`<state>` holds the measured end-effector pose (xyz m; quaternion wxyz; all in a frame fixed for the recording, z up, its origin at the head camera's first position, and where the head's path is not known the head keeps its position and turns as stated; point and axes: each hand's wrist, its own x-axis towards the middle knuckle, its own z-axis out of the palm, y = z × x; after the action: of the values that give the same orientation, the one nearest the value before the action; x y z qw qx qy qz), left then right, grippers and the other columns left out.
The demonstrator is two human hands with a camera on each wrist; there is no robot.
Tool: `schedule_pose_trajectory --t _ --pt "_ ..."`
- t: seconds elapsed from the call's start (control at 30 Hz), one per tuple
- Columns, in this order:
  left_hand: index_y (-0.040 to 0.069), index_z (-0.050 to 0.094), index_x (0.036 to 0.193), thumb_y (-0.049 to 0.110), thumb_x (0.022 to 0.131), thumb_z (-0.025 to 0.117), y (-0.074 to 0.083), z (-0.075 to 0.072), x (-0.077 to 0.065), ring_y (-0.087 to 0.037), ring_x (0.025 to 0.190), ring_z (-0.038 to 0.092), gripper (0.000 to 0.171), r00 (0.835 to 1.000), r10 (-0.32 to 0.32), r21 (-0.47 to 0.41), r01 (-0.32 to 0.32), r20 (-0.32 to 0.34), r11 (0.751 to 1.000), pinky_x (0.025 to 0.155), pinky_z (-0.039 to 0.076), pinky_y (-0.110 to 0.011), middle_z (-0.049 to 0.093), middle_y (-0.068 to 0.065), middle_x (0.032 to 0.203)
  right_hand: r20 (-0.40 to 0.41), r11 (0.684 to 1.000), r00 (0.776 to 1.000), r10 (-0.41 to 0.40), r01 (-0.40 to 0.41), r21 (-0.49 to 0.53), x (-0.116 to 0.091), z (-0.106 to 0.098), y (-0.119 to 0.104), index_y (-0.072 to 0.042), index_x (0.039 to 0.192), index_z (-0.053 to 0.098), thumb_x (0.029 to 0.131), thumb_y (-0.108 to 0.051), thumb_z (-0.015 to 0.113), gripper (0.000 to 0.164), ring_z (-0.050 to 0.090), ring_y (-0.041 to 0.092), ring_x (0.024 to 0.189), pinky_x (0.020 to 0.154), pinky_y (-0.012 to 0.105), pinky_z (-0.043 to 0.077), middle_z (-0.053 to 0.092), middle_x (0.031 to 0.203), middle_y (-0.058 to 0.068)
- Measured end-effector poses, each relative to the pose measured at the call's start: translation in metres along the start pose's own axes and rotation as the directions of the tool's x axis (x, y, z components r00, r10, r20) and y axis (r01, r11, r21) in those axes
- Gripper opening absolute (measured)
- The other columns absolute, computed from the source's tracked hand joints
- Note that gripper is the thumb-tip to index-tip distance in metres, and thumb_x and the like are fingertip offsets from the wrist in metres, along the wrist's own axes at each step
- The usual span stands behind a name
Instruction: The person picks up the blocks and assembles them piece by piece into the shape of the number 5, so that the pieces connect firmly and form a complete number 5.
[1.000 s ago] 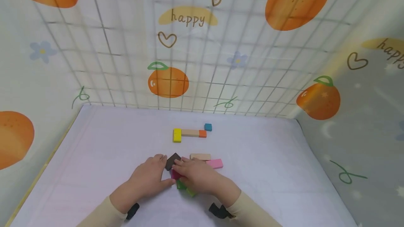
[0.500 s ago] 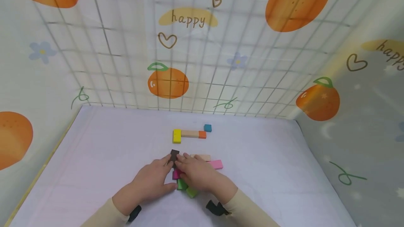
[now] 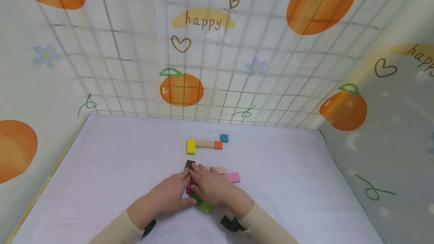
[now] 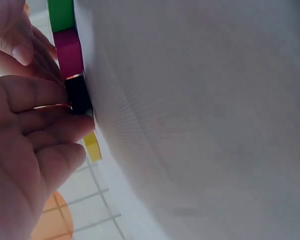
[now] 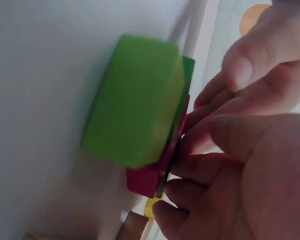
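A black wooden block (image 3: 190, 163) lies on the white cloth, its near part covered by fingers. My left hand (image 3: 169, 195) touches its left side with its fingertips, thumb stretched toward the green blocks. From the right, my right hand (image 3: 213, 186) lays its nearly straight fingers against the same block. Just nearer is a magenta block (image 4: 69, 54), followed by a dark green block (image 4: 61, 15) and a light green block (image 5: 132, 100), in a bent row. Beyond my right hand are a pink block (image 3: 233, 177) and a plain wood block (image 3: 217, 170), both partly hidden.
Farther back, yellow blocks (image 3: 191, 147), a plain wood block (image 3: 205, 144) and an orange block (image 3: 218, 145) stand joined in a line. A small blue block (image 3: 224, 138) sits behind them. Printed curtains (image 3: 217, 55) enclose the table's back and sides.
The black block has turned from slanted to nearly straight, in line with the magenta one. My left hand has moved right, closer to my right hand, which has shifted only slightly.
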<state>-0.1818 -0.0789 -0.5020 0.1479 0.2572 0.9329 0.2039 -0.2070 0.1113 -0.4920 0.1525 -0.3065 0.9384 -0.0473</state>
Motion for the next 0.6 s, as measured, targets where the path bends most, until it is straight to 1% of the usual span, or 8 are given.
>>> schedule_pose_trajectory --t 0.07,0.13,0.27,0.37,0.43,0.6 --pt "-0.001 0.037 0.154 0.055 0.091 0.069 0.0013 0.0005 0.0009 -0.037 0.144 0.043 0.090 1.000 -0.001 -0.006 0.001 0.009 1.000 0.113 0.041 -0.054 0.031 -0.021 0.163 0.015 1.000 1.000 0.004 -0.004 -0.004 0.0004 0.0001 0.0004 -0.017 0.158 0.034 0.108 -0.046 0.039 0.059 0.027 0.024 0.154 0.121 0.057 0.029 0.026 0.167 0.001" --pt "-0.001 0.037 0.154 0.055 0.090 0.069 0.0016 0.0020 0.0013 -0.037 0.143 0.044 0.091 1.000 0.000 -0.004 0.000 0.011 1.000 0.113 0.041 -0.053 0.031 -0.021 0.163 0.021 1.000 1.000 0.013 -0.013 -0.002 0.0006 -0.0009 0.0011 -0.017 0.159 0.034 0.107 -0.047 0.038 0.060 0.025 0.024 0.155 0.121 0.058 0.027 0.025 0.168 0.001" --pt "0.000 0.037 0.154 0.054 0.090 0.069 0.0007 0.0046 0.0018 -0.035 0.144 0.044 0.090 1.000 0.024 0.011 -0.024 -0.009 1.000 0.113 0.042 -0.052 0.032 -0.020 0.163 0.018 0.999 0.999 0.036 -0.036 -0.005 0.0001 -0.0025 0.0030 -0.016 0.159 0.033 0.106 -0.049 0.041 0.063 0.020 0.027 0.156 0.122 0.061 0.023 0.022 0.169 0.003" --pt "0.001 0.038 0.154 0.055 0.089 0.070 -0.0001 0.0050 0.0036 -0.034 0.144 0.044 0.090 0.999 0.029 0.022 -0.029 -0.032 0.999 0.113 0.043 -0.051 0.033 -0.019 0.162 0.017 0.999 0.999 0.044 -0.044 -0.001 -0.0002 -0.0010 0.0047 -0.016 0.159 0.032 0.105 -0.052 0.042 0.066 0.018 0.028 0.157 0.122 0.061 0.022 0.019 0.169 0.004" --pt "0.001 0.038 0.154 0.056 0.088 0.071 -0.0001 0.0044 0.0047 -0.034 0.145 0.043 0.092 0.999 0.023 0.030 -0.022 -0.038 0.999 0.114 0.042 -0.051 0.033 -0.020 0.162 0.018 0.999 0.999 0.042 -0.042 0.001 -0.0001 0.0007 0.0056 -0.015 0.159 0.031 0.105 -0.054 0.041 0.068 0.017 0.028 0.157 0.122 0.061 0.021 0.018 0.170 0.004" --pt "-0.002 0.037 0.153 0.059 0.086 0.072 0.0014 0.0035 0.0069 -0.036 0.147 0.040 0.097 1.000 0.003 0.046 -0.002 -0.016 0.999 0.116 0.039 -0.052 0.030 -0.022 0.163 -0.002 1.000 1.000 0.026 -0.026 -0.005 0.0012 0.0036 0.0070 -0.014 0.160 0.030 0.105 -0.055 0.040 0.069 0.017 0.026 0.157 0.123 0.060 0.020 0.018 0.169 0.003"
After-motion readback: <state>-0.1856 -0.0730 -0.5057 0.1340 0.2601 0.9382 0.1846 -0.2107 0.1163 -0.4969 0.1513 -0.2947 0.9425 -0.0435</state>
